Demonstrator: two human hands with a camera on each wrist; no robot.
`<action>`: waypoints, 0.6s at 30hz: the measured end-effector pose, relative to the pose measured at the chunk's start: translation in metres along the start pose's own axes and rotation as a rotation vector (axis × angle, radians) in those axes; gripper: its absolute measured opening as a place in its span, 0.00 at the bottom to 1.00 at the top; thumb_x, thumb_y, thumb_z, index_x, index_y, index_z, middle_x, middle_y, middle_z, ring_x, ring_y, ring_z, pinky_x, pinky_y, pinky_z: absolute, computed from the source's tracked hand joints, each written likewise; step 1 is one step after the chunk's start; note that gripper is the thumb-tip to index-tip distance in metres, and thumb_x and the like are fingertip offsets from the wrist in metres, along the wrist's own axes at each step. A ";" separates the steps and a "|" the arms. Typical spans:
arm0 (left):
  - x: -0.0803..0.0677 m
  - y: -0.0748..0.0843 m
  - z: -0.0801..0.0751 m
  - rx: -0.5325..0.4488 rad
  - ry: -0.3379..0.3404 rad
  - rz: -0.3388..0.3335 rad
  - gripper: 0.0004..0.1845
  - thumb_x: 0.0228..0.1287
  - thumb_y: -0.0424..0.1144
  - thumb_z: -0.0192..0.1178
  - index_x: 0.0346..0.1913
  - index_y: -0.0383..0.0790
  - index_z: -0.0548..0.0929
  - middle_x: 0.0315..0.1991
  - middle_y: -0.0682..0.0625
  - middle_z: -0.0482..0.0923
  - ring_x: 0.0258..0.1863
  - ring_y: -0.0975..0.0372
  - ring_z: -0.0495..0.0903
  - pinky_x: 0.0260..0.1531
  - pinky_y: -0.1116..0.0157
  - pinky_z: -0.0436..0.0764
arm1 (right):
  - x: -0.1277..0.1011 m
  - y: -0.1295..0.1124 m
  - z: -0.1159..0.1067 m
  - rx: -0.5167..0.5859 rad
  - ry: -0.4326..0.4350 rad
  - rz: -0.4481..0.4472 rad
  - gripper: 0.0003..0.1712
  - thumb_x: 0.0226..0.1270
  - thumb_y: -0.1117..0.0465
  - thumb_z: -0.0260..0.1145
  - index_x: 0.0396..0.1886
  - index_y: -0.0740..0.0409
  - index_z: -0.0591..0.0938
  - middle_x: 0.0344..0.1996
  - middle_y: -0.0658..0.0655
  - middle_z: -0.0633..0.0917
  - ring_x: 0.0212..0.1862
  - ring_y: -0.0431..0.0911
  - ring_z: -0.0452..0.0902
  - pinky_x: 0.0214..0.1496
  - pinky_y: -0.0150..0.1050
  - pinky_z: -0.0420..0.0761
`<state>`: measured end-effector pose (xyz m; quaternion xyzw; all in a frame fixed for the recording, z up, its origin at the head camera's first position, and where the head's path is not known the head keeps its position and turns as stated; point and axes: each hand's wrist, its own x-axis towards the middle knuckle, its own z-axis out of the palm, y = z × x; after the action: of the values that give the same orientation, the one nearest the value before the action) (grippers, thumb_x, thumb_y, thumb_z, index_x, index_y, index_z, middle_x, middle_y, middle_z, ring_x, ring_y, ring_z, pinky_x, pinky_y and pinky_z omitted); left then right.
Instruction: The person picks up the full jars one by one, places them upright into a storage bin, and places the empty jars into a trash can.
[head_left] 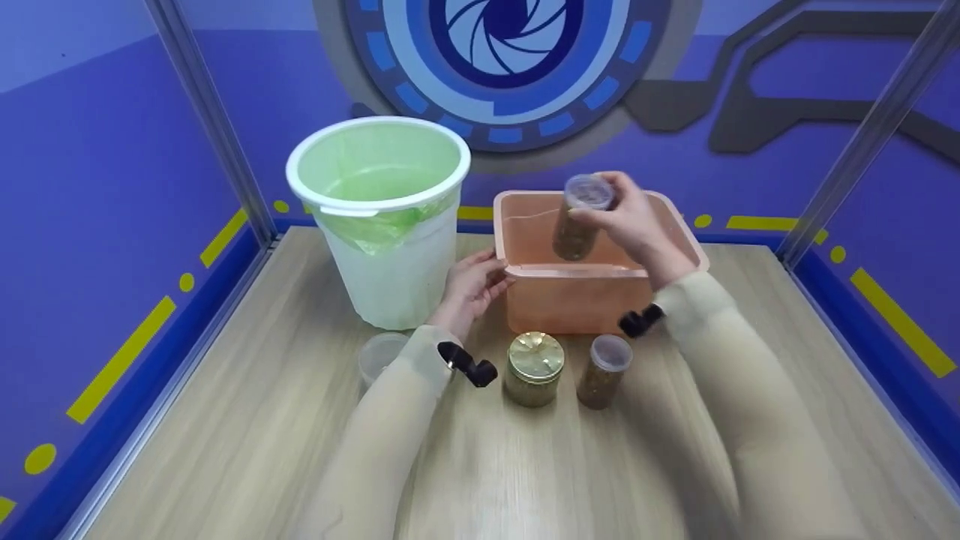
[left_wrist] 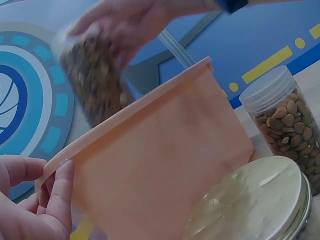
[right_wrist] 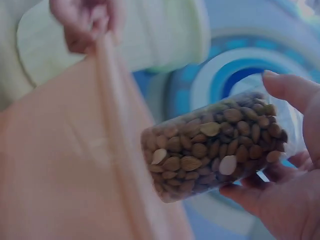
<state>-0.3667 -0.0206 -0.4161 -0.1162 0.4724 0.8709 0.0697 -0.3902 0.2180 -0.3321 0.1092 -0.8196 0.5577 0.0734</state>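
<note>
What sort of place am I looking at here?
Probably a purpose-built booth, perhaps for demonstrations or recording: printed purple wall panels, metal corner posts and a wood-grain table between them.

Tabletop: near edge and both near corners cut off below the head view; left sleeve runs out there too. Lidded container, toward the tabletop's left edge: largely behind that sleeve, contents unreadable. Orange bin, toward the far edge: inside partly covered by right hand and raised jar. Left wrist view: raised jar and right hand blurred, hand cropped at top; gold-lidded tin cropped below. Right wrist view: left hand blurred, cropped; jar's lid end partly hidden.
</note>
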 end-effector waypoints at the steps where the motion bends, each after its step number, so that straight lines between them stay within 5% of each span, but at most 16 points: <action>1: 0.000 0.000 0.000 0.001 0.000 0.001 0.27 0.66 0.21 0.60 0.69 0.31 0.76 0.61 0.32 0.80 0.38 0.57 0.85 0.36 0.68 0.91 | 0.007 0.004 0.008 -0.033 -0.030 0.019 0.39 0.61 0.58 0.78 0.69 0.61 0.70 0.56 0.60 0.80 0.55 0.47 0.76 0.59 0.36 0.79; 6: 0.000 0.000 0.000 -0.002 -0.007 -0.002 0.27 0.67 0.21 0.60 0.69 0.30 0.75 0.62 0.31 0.79 0.41 0.55 0.85 0.36 0.69 0.91 | 0.031 0.025 0.039 -0.212 -0.190 0.105 0.45 0.60 0.60 0.77 0.73 0.67 0.66 0.64 0.70 0.76 0.62 0.58 0.74 0.66 0.48 0.80; 12: 0.002 0.001 -0.001 -0.003 0.005 0.004 0.26 0.66 0.21 0.61 0.67 0.29 0.76 0.63 0.31 0.80 0.40 0.57 0.85 0.37 0.68 0.92 | 0.039 0.038 0.066 -0.364 -0.350 0.167 0.45 0.60 0.62 0.77 0.73 0.66 0.68 0.66 0.68 0.77 0.61 0.58 0.75 0.63 0.51 0.84; 18: 0.002 0.000 -0.002 -0.001 -0.007 0.000 0.26 0.67 0.22 0.60 0.69 0.29 0.75 0.66 0.33 0.78 0.58 0.47 0.83 0.40 0.66 0.92 | 0.037 0.044 0.077 -0.460 -0.429 0.154 0.36 0.62 0.64 0.75 0.69 0.68 0.74 0.64 0.68 0.81 0.59 0.57 0.78 0.66 0.51 0.82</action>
<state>-0.3682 -0.0219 -0.4174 -0.1131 0.4718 0.8715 0.0714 -0.4377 0.1579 -0.3909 0.1425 -0.9267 0.3260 -0.1208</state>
